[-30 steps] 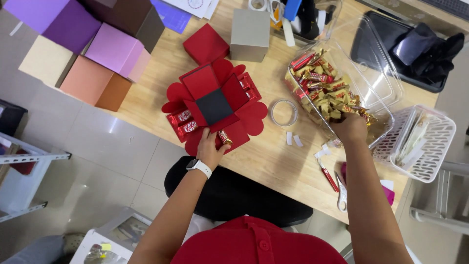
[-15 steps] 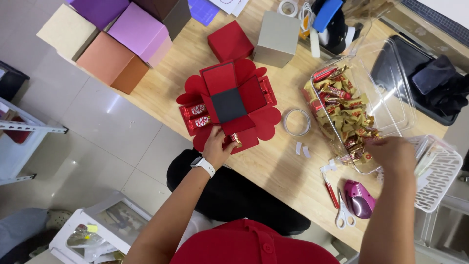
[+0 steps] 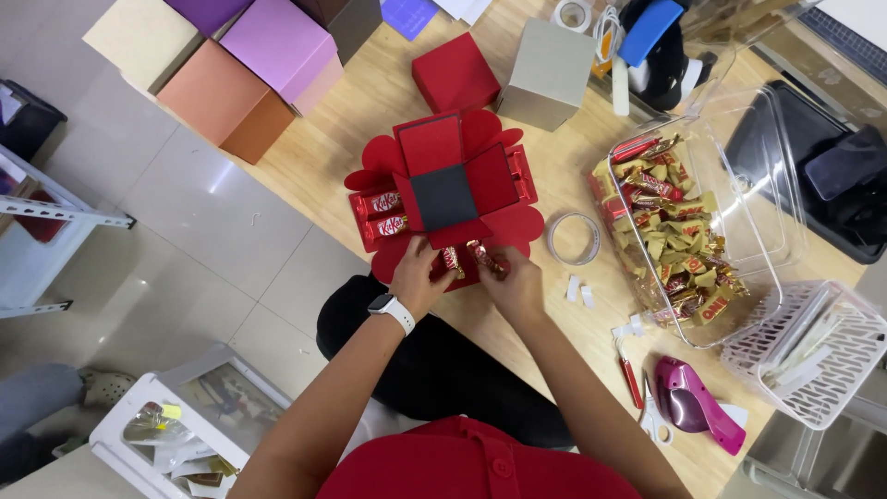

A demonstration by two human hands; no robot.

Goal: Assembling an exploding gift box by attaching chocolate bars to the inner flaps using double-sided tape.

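Your left hand [image 3: 420, 277] and right hand [image 3: 513, 282] are both at the near flap of the unfolded red explosion box [image 3: 443, 199], which lies flat near the front edge of the wooden table [image 3: 370, 92]. Left fingers pinch one small wrapped candy [image 3: 452, 260]; right fingers grip a second wrapped candy [image 3: 484, 256] just beside it.

Progress, as I read it: left flap is filled with two red chocolate bars [image 3: 383, 214], right flap looks loaded too, near flap is in hand, far flap looks bare.

Both candies lie with long axes running roughly away from you, the right one tilted left at the far end. The clear candy bin [image 3: 739, 231] sits toward the right edge, tape ring [image 3: 573, 238] between it and the box.
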